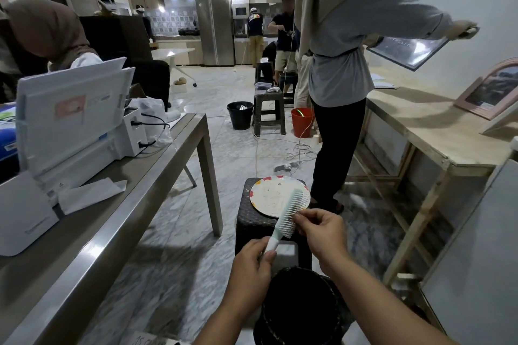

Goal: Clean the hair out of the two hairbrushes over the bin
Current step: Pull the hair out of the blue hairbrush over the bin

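My left hand (252, 263) grips the white handle of a pale green hairbrush (288, 214), which points up and to the right with its bristles facing right. My right hand (319, 230) pinches at the bristles in the lower part of the brush head, fingertips together. I cannot make out any hair between the fingers. A black woven bin (301, 305) stands on the floor right below my hands. Only one hairbrush is in view.
A dark plastic stool (252, 221) in front of me carries a white plate (269, 196) with coloured spots. A grey table (134, 190) with a printer runs along the left, a wooden table (437, 134) along the right. A person (339, 70) stands close ahead.
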